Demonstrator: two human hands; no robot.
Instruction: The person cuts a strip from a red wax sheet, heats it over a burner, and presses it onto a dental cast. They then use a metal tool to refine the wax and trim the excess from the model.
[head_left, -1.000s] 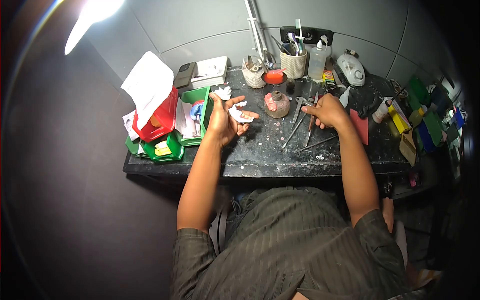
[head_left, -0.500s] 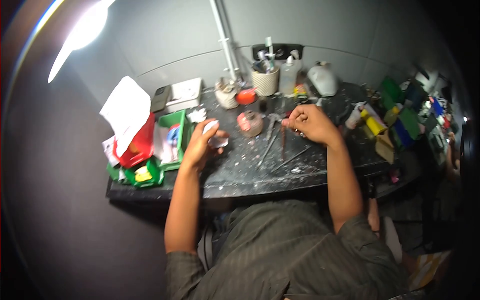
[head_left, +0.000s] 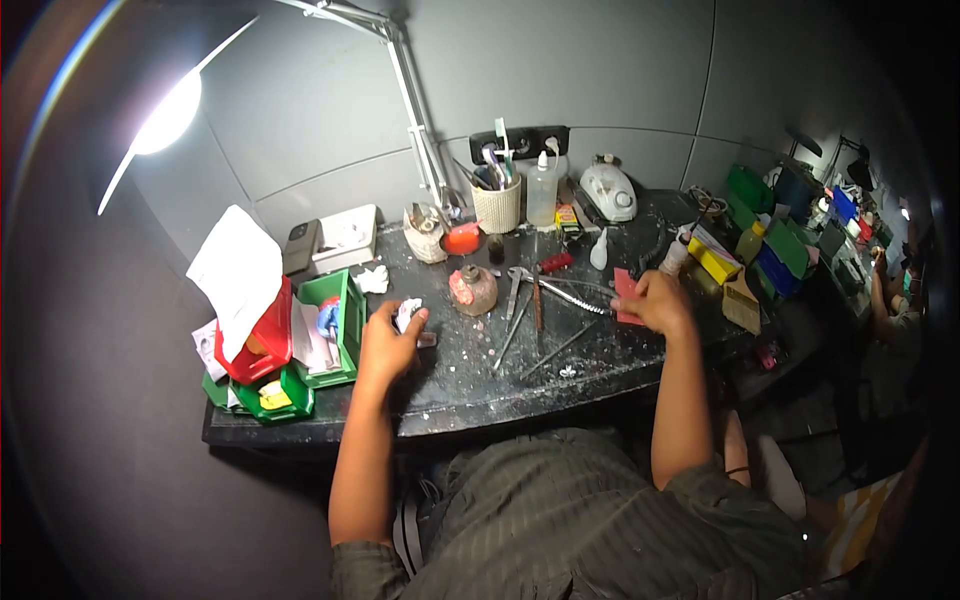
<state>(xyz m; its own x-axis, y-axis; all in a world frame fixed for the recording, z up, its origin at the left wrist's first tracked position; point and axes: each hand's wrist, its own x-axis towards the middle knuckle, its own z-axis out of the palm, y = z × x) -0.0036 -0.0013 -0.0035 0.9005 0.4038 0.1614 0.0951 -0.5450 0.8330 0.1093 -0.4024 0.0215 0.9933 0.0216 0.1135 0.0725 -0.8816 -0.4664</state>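
My left hand (head_left: 390, 345) curls around a small white plaster-like piece (head_left: 408, 314), over the left part of the dark worktop; the fingers partly hide it. My right hand (head_left: 655, 303) pinches a flat pink sheet, likely wax (head_left: 624, 290), near the right side. Between the hands lie a metal spatula-like tool (head_left: 514, 300), a brown-handled tool (head_left: 539, 305) and thin metal rods. A squat glass burner-like jar (head_left: 472, 291) with pink residue stands behind them. A grey cord (head_left: 575, 292) runs past the fingers of my right hand.
Green bins (head_left: 345, 330) and a red bin (head_left: 285, 345) sit at left, near a white tray (head_left: 345, 240). At the back are a brush cup (head_left: 497, 208), a clear bottle (head_left: 541, 195) and a white device (head_left: 607, 190). Another person (head_left: 895, 330) appears far right.
My right hand has moved right, away from the tools, and now holds the pink sheet. My left hand still holds the white piece. The view has shifted, showing more of the wall and lamp.
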